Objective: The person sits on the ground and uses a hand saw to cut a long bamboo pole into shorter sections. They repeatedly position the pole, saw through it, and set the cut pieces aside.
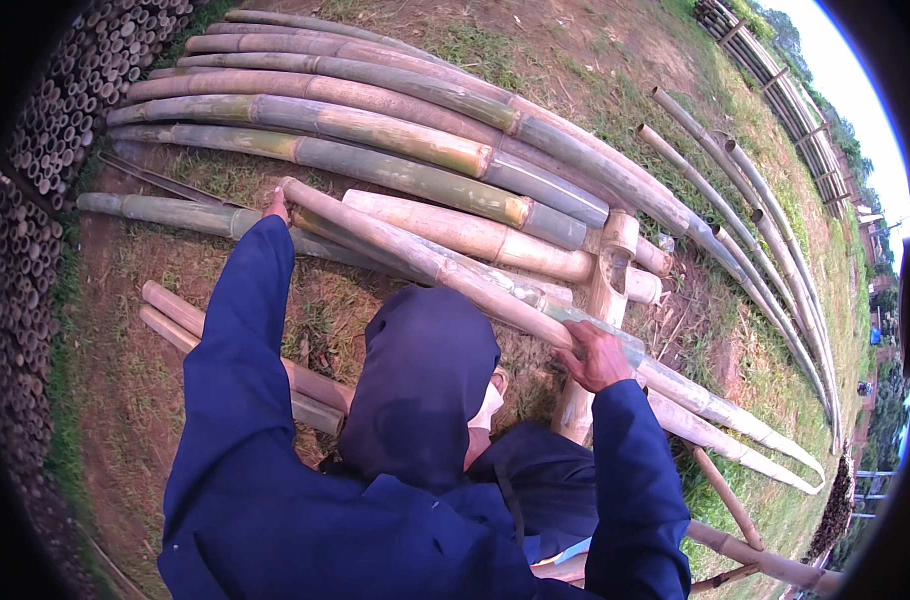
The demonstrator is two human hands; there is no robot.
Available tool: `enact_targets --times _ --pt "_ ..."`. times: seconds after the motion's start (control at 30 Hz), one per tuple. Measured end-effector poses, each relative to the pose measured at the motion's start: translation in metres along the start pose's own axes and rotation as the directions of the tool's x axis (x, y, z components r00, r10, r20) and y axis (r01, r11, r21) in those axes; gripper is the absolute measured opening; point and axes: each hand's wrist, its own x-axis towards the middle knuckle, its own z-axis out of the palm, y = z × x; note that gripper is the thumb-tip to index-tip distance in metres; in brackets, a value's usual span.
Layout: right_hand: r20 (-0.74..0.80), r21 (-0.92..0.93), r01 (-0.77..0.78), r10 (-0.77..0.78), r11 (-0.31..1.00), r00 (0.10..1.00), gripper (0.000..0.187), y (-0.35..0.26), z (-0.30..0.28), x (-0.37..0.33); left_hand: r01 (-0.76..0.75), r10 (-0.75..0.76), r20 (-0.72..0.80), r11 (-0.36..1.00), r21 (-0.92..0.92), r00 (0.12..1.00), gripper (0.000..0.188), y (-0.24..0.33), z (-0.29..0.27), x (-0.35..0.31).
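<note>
**Two hands on one bamboo pole**

The left hand rests at the near end of a long pale bamboo pole, at about ten o'clock from the picture's centre; whether its fingers curl round the end cannot be told, as the dark blue sleeve hides most of it. The right hand grasps the same pole further along, at about four o'clock, fingers wrapped over the top. The pole runs slantwise from ten o'clock down toward four o'clock, lying across a forked wooden post. Beyond it, toward twelve o'clock, lies a heap of thicker green and tan bamboo poles on the grass. At nine o'clock stands a stack of cut bamboo ends.
</note>
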Motion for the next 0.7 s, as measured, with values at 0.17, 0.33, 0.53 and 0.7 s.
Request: enact_targets --times 0.17,0.33,0.53,0.7 --pt "0.014 -0.017 -0.004 0.004 1.000 1.000 0.047 0.001 0.001 0.019 0.039 -0.040 0.026 0.999 0.019 0.999 0.060 -0.010 -0.002 0.015" --pt "0.033 -0.070 0.039 -0.037 0.997 0.999 0.046 0.001 -0.001 0.038 -0.051 0.028 -0.153 0.988 -0.147 0.988 0.035 -0.018 -0.011 0.031" --pt "0.036 -0.064 0.050 -0.048 0.997 0.998 0.047 0.003 -0.006 0.046 -0.209 0.218 -0.089 0.973 0.101 0.972 0.031 -0.010 -0.047 0.051" --pt "0.035 -0.071 0.000 0.003 0.998 0.999 0.048 0.009 -0.005 0.026 -0.329 0.320 0.083 0.889 0.319 0.944 0.031 -0.019 -0.005 0.028"
